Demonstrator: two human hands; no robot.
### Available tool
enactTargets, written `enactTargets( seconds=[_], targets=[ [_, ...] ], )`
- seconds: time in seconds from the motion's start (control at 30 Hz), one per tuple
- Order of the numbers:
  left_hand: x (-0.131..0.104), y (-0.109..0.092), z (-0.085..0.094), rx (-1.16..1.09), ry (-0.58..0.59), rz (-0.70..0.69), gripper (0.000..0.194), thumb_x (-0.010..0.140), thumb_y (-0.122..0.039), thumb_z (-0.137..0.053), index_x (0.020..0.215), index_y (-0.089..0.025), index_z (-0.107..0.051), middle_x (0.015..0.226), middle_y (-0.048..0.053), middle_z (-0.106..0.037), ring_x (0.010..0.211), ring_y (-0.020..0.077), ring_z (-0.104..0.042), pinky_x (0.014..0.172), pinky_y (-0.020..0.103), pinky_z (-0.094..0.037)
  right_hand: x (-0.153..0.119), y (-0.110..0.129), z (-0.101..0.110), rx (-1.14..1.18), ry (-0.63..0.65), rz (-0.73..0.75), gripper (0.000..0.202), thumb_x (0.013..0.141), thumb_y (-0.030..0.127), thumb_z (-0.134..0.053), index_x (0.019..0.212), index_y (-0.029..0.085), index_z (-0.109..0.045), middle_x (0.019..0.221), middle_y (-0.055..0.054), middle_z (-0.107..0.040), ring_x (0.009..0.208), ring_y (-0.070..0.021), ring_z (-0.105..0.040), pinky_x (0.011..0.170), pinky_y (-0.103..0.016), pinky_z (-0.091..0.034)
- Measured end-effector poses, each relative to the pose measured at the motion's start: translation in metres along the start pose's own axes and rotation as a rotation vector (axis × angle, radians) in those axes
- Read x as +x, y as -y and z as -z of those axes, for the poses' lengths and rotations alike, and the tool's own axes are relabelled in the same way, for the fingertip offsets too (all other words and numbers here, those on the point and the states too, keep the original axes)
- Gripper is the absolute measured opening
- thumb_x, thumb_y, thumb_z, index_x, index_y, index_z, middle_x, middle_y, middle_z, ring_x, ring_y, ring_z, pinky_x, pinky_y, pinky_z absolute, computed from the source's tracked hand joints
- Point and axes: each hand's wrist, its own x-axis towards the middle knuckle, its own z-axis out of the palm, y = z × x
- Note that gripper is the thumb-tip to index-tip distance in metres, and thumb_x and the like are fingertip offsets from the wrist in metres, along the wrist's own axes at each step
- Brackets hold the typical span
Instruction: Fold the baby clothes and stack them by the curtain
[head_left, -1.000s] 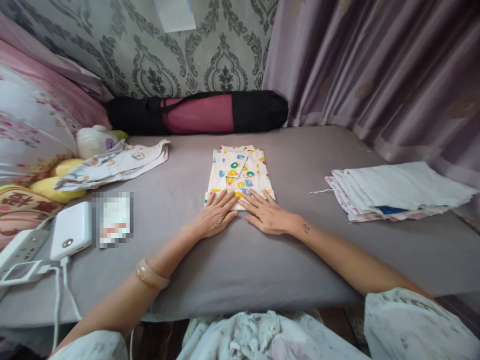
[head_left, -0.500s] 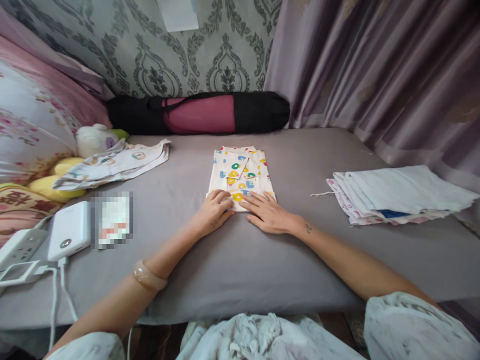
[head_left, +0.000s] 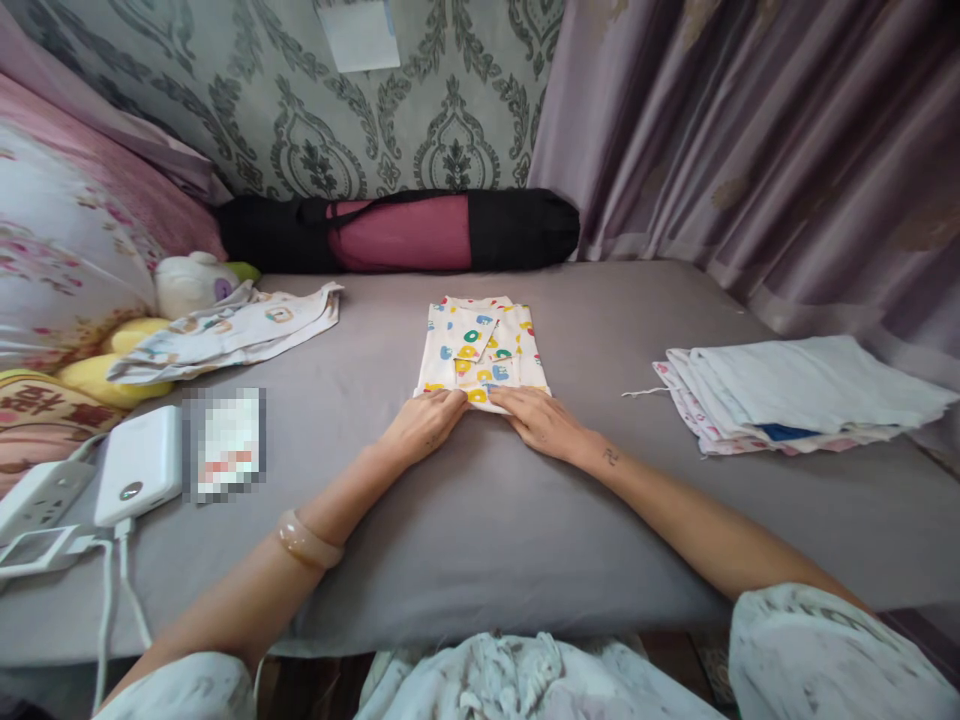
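Note:
A white shirt with colourful printed shapes lies folded into a rectangle in the middle, its sleeves tucked inward over the body. At its near edge on the left, my left hand grips the cloth with fingers curled over it and the thumb underneath. My right hand pinches the same edge on the right in the same way. Between the two hands the near edge is lifted slightly off the grey sheet.
Folded clothes are stacked at the right. At the left lie a printed garment, a white plush toy, a white power bank and a power strip with cables. A black and maroon bag lies along the wall.
Both hands have gone from lying flat on the shirt's near part to curling around its near edge. That edge has come up a little.

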Motion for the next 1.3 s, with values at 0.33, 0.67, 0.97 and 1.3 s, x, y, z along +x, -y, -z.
enactTargets(
  seconds=[0.33,0.67,0.97,1.3],
  targets=[
    [-0.029,0.034,-0.002,-0.056,-0.036,-0.036,0.041,0.095,-0.015,-0.033,0.128,-0.019,-0.058,0.135,0.011,-0.060,0.128,0.0208,-0.053,0.108,0.039,-0.044,-0.027,-0.041,0.000,-0.019,-0.072,-0.009,0.055,0.087,0.001,-0.037,0.137,0.016,-0.055,0.139,-0.012,-0.056,0.132,-0.0214,-0.049,0.111,-0.043,-0.041],
    [-0.037,0.043,0.003,-0.131,-0.045,-0.010,0.067,0.075,0.000,-0.038,0.136,-0.022,-0.053,0.142,0.007,-0.055,0.132,0.0179,-0.049,0.110,0.038,-0.043,-0.035,-0.046,0.012,-0.031,0.010,-0.018,0.070,0.078,-0.006,-0.032,0.141,0.018,-0.050,0.144,-0.010,-0.050,0.136,-0.0192,-0.044,0.114,-0.047,-0.036],
    [-0.074,0.007,0.034,-0.138,0.066,-0.126,0.069,0.075,0.000,-0.037,0.139,-0.023,-0.047,0.143,0.007,-0.053,0.134,0.0178,-0.047,0.115,0.046,-0.033,-0.072,0.008,0.046,-0.055,0.121,0.009,0.066,0.081,-0.003,-0.033,0.141,0.019,-0.050,0.143,-0.008,-0.052,0.132,-0.0195,-0.048,0.116,-0.048,-0.034],
    [-0.104,-0.019,0.054,-0.398,0.033,0.064,0.043,0.086,-0.014,-0.041,0.120,-0.029,-0.063,0.117,0.002,-0.071,0.104,0.0178,-0.068,0.093,0.029,-0.052,-0.095,0.042,0.076,0.102,0.166,-0.052,0.062,0.079,0.001,-0.040,0.133,0.026,-0.059,0.130,-0.003,-0.064,0.119,-0.0196,-0.060,0.104,-0.037,-0.046]
  ],
)
